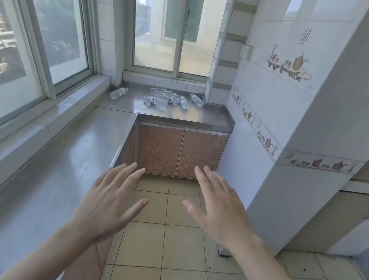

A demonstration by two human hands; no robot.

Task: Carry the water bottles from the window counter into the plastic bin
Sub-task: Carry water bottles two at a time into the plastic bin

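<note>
1. Tiled walls close in a narrow kitchen corner, with 1 window (179, 27) at the far end and a longer window (40, 24) along the left side.
2. An L-shaped steel bench (113, 130) runs under both windows – 1 arm along the left wall, the other across the far end.
3. Below the far arm sit 2 brown speckled cabinet doors (179, 152), both closed.
4. The water bottles (160, 99) lie on the far arm of the bench, under the end window; most are heaped on their sides in a loose pile near the middle.
5. 1 stray bottle (118, 93) lies apart at the left corner, and another bottle (196, 100) lies at the right end, near the wall.
6. The left hand (108, 202) is held out in the air, palm down, its fingers (126, 174) straight and slightly spread – it holds nothing.
7. The right hand (219, 206) is held out the same way, fingers (209, 179) straight, thumb out to the side, holding nothing.
8. Both hands are over the beige floor tiles (174, 257), well apart from the bottles; the left one is just beside the edge of the bench.
9. A band of teapot-patterned tiles (256, 126) crosses the right wall, with a larger teapot picture tile (289, 63) above it.
</note>
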